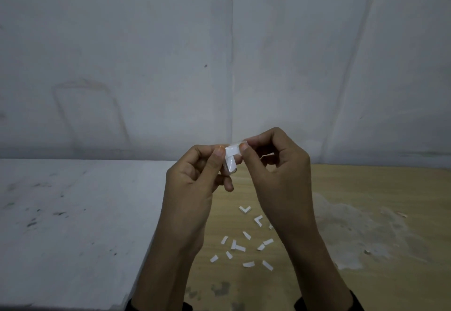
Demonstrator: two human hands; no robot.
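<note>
White folded paper piece (230, 161) pinched between left hand (192, 181) and right hand (278, 166), thumbs and forefingers curled on it; beneath fingers, paper strips (240, 248) on wooden tabletop (380, 188).

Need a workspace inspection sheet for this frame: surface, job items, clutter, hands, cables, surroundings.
Surface: wooden table with a pale smeared patch; a scuffed white slab adjoins it on the left.
Job's things: small white folded piece, held up above the table.
Clutter: white scraps scattered on the wood below the hands, some L-shaped.
Grippers: left hand and right hand both pinch the piece between thumb and fingers.
Cables: nothing seen.
Surroundings: pale sheeted wall behind.
</note>
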